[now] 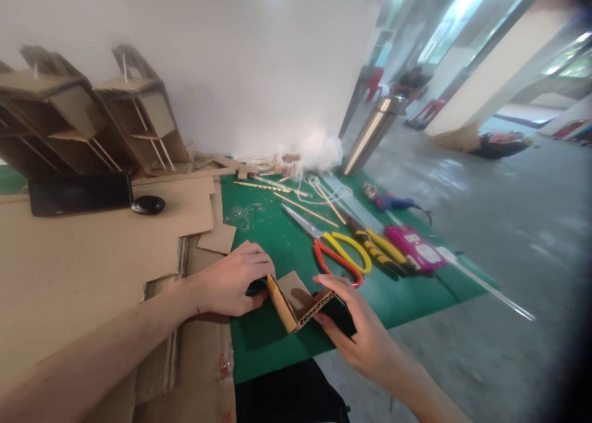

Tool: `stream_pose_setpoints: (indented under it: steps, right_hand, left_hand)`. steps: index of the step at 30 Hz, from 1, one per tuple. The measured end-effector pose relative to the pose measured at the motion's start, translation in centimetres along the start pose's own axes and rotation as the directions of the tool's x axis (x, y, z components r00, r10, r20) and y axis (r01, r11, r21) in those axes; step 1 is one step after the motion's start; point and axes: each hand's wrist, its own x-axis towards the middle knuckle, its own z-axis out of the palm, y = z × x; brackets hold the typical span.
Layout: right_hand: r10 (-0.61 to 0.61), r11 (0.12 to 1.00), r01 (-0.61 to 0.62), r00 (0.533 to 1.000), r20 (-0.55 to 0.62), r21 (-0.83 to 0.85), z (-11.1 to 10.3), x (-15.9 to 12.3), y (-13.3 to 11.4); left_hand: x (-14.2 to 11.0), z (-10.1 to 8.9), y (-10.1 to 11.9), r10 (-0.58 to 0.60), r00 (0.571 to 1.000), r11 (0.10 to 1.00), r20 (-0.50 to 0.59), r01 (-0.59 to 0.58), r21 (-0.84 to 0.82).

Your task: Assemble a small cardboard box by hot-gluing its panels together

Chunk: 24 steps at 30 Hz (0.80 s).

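Note:
A small folded piece of corrugated cardboard stands on the green cutting mat near its front edge. My left hand is curled, fingers closed, its thumb and fingertips pressing the piece's left wall. My right hand pinches the right edge of the same piece between thumb and forefinger. Scissors with red and yellow handles lie just beyond my right hand.
Flat cardboard sheets cover the table's left side, with a black phone and a black oval object on them. Cardboard models stand at the back left. Wooden sticks, a yellow-black cutter, a pink tool, a glue gun, white fluff and a steel tumbler lie beyond.

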Motion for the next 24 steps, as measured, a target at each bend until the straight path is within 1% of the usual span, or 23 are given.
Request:
stream_pose_setpoints:
  steps: [10, 15, 19, 24]
  right_hand:
    - [0.016, 1.0, -0.016, 1.0, -0.024, -0.006, 0.37, -0.12, 0.05]
    - [0.026, 1.0, -0.025, 0.999, -0.035, 0.015, 0.58, -0.34, 0.22]
    - [0.041, 0.998, -0.04, 0.999, -0.019, 0.045, 0.56, -0.4, 0.27]
    - [0.085, 0.992, -0.086, 0.996, 0.017, 0.095, 0.82, -0.78, 0.64]
  left_hand:
    - [0.02, 0.05, -0.09, 0.013, 1.0, 1.0, -0.008, -0.013, 0.002]
    - [-0.02, -0.03, -0.03, -0.026, 1.0, 0.999, 0.002, 0.026, -0.036]
    - [-0.01, -0.11, 0.05, -0.038, 0.999, 0.998, 0.018, 0.039, -0.046]
    - [-0.01, 0.0, -0.11, -0.045, 0.999, 0.997, 0.008, 0.045, -0.069]
